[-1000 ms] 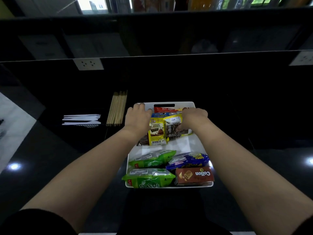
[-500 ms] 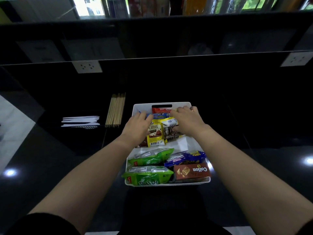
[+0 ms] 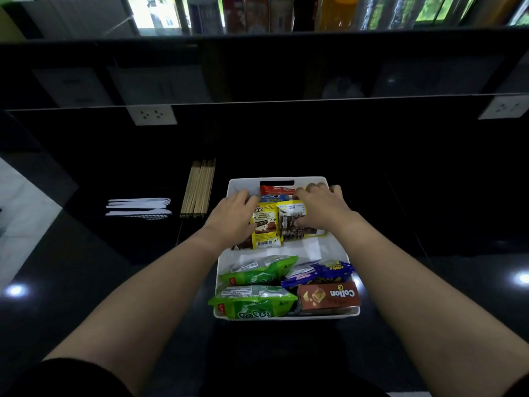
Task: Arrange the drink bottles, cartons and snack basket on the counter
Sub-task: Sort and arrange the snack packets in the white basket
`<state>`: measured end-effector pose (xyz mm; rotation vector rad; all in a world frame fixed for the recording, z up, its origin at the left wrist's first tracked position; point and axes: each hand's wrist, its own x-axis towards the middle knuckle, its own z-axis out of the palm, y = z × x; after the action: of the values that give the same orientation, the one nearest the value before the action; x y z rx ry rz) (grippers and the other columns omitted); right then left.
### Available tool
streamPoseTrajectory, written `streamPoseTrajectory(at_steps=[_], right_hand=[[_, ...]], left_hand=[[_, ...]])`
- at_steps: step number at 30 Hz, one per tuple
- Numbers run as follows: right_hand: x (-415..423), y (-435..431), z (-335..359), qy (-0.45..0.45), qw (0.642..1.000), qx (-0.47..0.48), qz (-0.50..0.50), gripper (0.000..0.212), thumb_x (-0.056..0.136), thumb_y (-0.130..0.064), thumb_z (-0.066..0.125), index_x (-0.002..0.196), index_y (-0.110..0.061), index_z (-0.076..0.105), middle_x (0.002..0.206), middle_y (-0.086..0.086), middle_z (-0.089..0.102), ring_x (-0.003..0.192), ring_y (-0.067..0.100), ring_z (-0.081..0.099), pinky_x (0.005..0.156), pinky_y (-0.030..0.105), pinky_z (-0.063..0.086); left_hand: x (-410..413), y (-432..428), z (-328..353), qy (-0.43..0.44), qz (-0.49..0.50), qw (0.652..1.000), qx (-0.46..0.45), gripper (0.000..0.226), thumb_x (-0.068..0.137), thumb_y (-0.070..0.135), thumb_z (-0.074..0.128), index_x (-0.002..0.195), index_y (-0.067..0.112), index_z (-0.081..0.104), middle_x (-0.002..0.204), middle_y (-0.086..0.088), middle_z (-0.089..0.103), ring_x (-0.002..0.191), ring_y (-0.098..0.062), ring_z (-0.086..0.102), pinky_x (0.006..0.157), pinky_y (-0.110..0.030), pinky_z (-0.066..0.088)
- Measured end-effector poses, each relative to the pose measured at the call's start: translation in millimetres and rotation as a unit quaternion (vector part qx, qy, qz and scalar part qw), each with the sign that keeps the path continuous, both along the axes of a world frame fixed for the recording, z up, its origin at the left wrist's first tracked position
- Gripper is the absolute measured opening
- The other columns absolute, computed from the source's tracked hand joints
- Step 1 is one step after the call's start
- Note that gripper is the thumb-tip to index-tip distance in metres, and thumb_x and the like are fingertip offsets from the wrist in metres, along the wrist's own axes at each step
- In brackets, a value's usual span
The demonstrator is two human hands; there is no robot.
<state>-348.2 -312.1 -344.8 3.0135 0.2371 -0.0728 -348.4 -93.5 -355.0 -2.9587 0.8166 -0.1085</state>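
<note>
A white snack basket (image 3: 222, 262) sits on the black counter in front of me. Yellow snack packets (image 3: 264, 224) stand in its far half, behind them a blue and a red packet (image 3: 276, 189). My left hand (image 3: 232, 216) lies on the left yellow packet, fingers curled over its top. My right hand (image 3: 320, 207) holds the right yellow packet (image 3: 294, 224), thumb on its front and fingers behind its top. Two green bags (image 3: 254, 300), a blue bag (image 3: 317, 273) and a brown Collon box (image 3: 329, 296) fill the near half. Drink bottles (image 3: 337, 12) stand on the upper ledge.
Left of the basket lie a bundle of wooden sticks (image 3: 199, 187) and white plastic cutlery (image 3: 138, 206) in a dark tray. A black back wall carries two sockets (image 3: 151, 114). A pale floor patch (image 3: 20, 213) shows at the far left.
Both hands left the basket's far corners and came inward onto the yellow packets. The view tilted up a little, showing more of the bottles.
</note>
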Motion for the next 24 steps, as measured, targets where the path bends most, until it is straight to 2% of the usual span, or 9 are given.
streamPoseTrajectory(at_steps=[4, 9, 13, 16, 18, 21, 24], right_hand=[[-7, -3, 1, -0.001, 1.000, 0.021, 0.007, 0.078, 0.080, -0.053, 0.068, 0.144, -0.027, 0.032, 0.142, 0.003, 0.043, 0.133, 0.025, 0.037, 0.103, 0.041, 0.029], [-20, -6, 7, -0.005, 0.998, 0.062, 0.004, 0.083, 0.082, -0.049, 0.069, 0.148, -0.024, 0.027, 0.147, 0.003, 0.039, 0.137, 0.024, 0.034, 0.109, 0.038, 0.027], [-35, -4, 17, -0.015, 0.994, 0.106, -0.018, 0.079, 0.085, -0.037, 0.070, 0.149, -0.022, 0.027, 0.150, 0.004, 0.036, 0.137, 0.023, 0.034, 0.108, 0.036, 0.033], [-48, -3, 27, -0.011, 0.990, 0.140, -0.033, 0.073, 0.087, -0.028, 0.069, 0.149, -0.020, 0.030, 0.149, 0.005, 0.036, 0.135, 0.023, 0.036, 0.105, 0.035, 0.037], [-59, -2, 36, -0.011, 0.988, 0.148, -0.033, 0.067, 0.088, -0.025, 0.068, 0.146, -0.019, 0.035, 0.146, 0.006, 0.040, 0.131, 0.023, 0.041, 0.101, 0.035, 0.040], [-76, 1, 51, 0.013, 0.987, 0.156, -0.045, 0.055, 0.090, -0.026, 0.065, 0.140, -0.016, 0.043, 0.140, 0.007, 0.049, 0.121, 0.024, 0.051, 0.096, 0.038, 0.046], [-92, 4, 64, 0.127, 0.981, 0.138, -0.056, 0.046, 0.090, -0.026, 0.066, 0.132, -0.013, 0.051, 0.130, 0.006, 0.056, 0.113, 0.025, 0.056, 0.094, 0.036, 0.048]], left_hand=[[-5, 3, 2, -0.002, 0.000, 1.000, -0.015, 0.065, 0.090, 0.039, 0.058, 0.145, 0.017, 0.031, 0.133, -0.006, 0.043, 0.123, -0.025, 0.043, 0.092, -0.034, 0.041], [-20, -1, 7, 0.002, 0.008, 0.998, -0.055, 0.065, 0.091, 0.040, 0.058, 0.145, 0.015, 0.032, 0.134, -0.006, 0.043, 0.124, -0.026, 0.043, 0.094, -0.035, 0.043], [-36, -7, 13, 0.004, 0.022, 0.993, -0.118, 0.064, 0.092, 0.042, 0.057, 0.146, 0.018, 0.032, 0.136, -0.006, 0.041, 0.125, -0.026, 0.041, 0.099, -0.038, 0.042], [-50, -13, 20, 0.026, -0.015, 0.987, -0.158, 0.065, 0.091, 0.048, 0.055, 0.146, 0.022, 0.030, 0.137, -0.004, 0.038, 0.127, -0.024, 0.040, 0.102, -0.040, 0.041], [-62, -17, 22, 0.054, -0.043, 0.982, -0.178, 0.066, 0.090, 0.054, 0.052, 0.145, 0.025, 0.031, 0.139, -0.002, 0.037, 0.129, -0.022, 0.038, 0.103, -0.039, 0.039], [-72, -19, 26, 0.151, -0.039, 0.972, -0.174, 0.067, 0.088, 0.059, 0.052, 0.143, 0.025, 0.034, 0.142, -0.002, 0.037, 0.132, -0.021, 0.036, 0.104, -0.036, 0.037], [-74, -15, 28, 0.226, -0.032, 0.966, -0.124, 0.063, 0.088, 0.052, 0.057, 0.143, 0.026, 0.037, 0.146, -0.004, 0.038, 0.135, -0.023, 0.036, 0.107, -0.037, 0.037]])
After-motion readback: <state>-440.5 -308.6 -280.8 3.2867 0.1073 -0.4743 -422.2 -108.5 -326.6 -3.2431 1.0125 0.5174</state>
